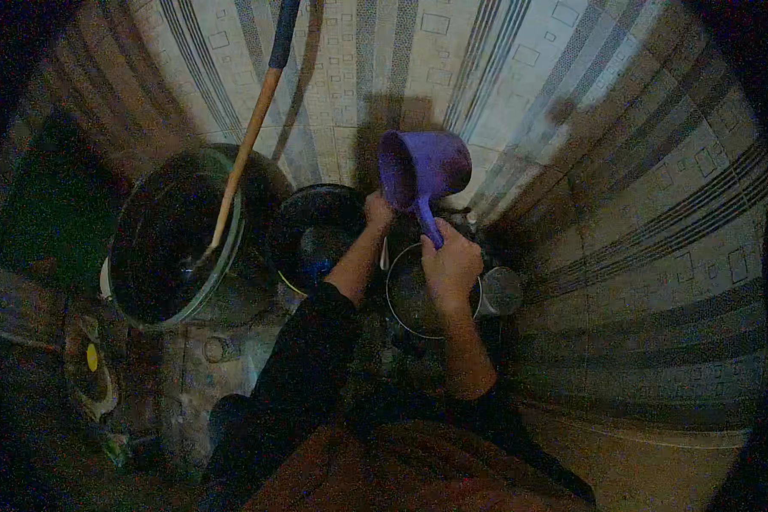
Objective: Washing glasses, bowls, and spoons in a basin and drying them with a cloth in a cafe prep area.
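My right hand is closed round the handle of a purple plastic dipper, which is tilted on its side with its mouth facing left. Just left of that mouth is my left hand; its fingers are partly hidden and too dim to read, so what it touches cannot be told. A round vessel with a pale rim lies beneath my right hand and forearm. To the left of my left forearm sits a dark round basin.
A large barrel-like tub stands at the left, with a wooden stick leaning in it. A small round container is right of the rimmed vessel. Patterned tiled walls rise ahead and right. A yellow oval thing lies lower left.
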`<action>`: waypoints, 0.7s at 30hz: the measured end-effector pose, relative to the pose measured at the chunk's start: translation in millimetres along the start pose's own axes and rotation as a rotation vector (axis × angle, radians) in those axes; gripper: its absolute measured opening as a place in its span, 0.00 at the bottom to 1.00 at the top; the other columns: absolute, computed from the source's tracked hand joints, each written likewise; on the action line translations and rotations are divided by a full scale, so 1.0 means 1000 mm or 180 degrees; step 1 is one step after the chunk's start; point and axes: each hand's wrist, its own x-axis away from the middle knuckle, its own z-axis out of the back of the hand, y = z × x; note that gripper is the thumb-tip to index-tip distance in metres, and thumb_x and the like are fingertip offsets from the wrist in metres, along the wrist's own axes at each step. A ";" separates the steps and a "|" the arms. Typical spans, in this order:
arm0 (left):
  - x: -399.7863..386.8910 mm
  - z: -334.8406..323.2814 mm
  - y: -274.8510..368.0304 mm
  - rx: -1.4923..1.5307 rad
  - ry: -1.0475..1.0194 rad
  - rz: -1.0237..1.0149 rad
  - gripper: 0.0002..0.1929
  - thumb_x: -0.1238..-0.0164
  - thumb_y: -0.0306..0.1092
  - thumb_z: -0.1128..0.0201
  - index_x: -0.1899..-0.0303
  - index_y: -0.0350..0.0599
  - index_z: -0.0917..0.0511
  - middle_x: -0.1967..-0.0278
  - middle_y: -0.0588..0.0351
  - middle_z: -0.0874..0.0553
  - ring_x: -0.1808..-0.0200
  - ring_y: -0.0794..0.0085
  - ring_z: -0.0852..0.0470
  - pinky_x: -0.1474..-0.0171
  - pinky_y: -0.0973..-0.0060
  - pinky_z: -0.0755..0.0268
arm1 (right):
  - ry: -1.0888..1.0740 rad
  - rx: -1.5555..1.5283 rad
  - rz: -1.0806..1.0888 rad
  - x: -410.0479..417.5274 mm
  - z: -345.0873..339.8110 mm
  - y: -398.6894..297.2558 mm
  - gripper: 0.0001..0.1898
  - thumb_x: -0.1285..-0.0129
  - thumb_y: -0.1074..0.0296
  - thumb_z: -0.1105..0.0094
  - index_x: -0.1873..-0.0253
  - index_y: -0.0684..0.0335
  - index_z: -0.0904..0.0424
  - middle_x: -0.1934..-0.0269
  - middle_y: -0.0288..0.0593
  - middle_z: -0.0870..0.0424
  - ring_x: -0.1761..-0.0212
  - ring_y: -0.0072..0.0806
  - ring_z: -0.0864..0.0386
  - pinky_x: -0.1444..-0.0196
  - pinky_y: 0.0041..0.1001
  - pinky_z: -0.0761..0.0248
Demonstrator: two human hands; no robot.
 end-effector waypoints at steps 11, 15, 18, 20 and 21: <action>-0.002 0.014 0.008 -0.0061 -0.0057 -0.1609 0.12 0.42 0.30 0.50 0.58 0.35 0.26 0.66 0.47 0.20 0.61 0.61 0.22 0.57 0.68 0.31 | 0.0349 0.0164 0.0570 -0.004 0.002 0.003 0.14 0.54 0.66 0.39 0.59 0.54 0.23 0.70 0.44 0.21 0.71 0.42 0.23 0.69 0.35 0.31; 0.011 0.027 0.033 -0.0432 -0.0824 -0.1624 0.14 0.42 0.28 0.49 0.54 0.36 0.27 0.63 0.50 0.20 0.63 0.67 0.22 0.59 0.72 0.32 | 0.0436 0.0243 0.0598 -0.008 0.004 0.008 0.14 0.53 0.65 0.39 0.59 0.54 0.23 0.70 0.44 0.21 0.70 0.43 0.23 0.69 0.36 0.31; 0.024 0.046 0.055 -0.0161 -0.1085 -0.1360 0.14 0.39 0.27 0.51 0.52 0.37 0.28 0.61 0.54 0.20 0.64 0.71 0.23 0.61 0.76 0.32 | 0.0472 0.0379 0.0561 -0.007 0.009 0.007 0.14 0.53 0.65 0.39 0.58 0.54 0.23 0.71 0.45 0.21 0.71 0.44 0.23 0.69 0.37 0.31; 0.033 0.067 0.059 0.0344 -0.1171 -0.1059 0.14 0.38 0.27 0.53 0.51 0.38 0.28 0.59 0.55 0.20 0.65 0.73 0.23 0.61 0.78 0.32 | 0.0633 -0.0155 0.0504 -0.005 0.012 -0.001 0.14 0.55 0.65 0.38 0.59 0.54 0.22 0.69 0.45 0.20 0.70 0.42 0.22 0.68 0.36 0.30; 0.037 0.078 0.058 0.0611 -0.1094 -0.1026 0.15 0.37 0.26 0.54 0.49 0.41 0.29 0.57 0.57 0.21 0.63 0.74 0.23 0.62 0.79 0.32 | 0.0581 -0.0380 0.0296 -0.003 0.011 -0.010 0.14 0.56 0.64 0.38 0.60 0.53 0.21 0.68 0.44 0.20 0.70 0.42 0.22 0.67 0.36 0.30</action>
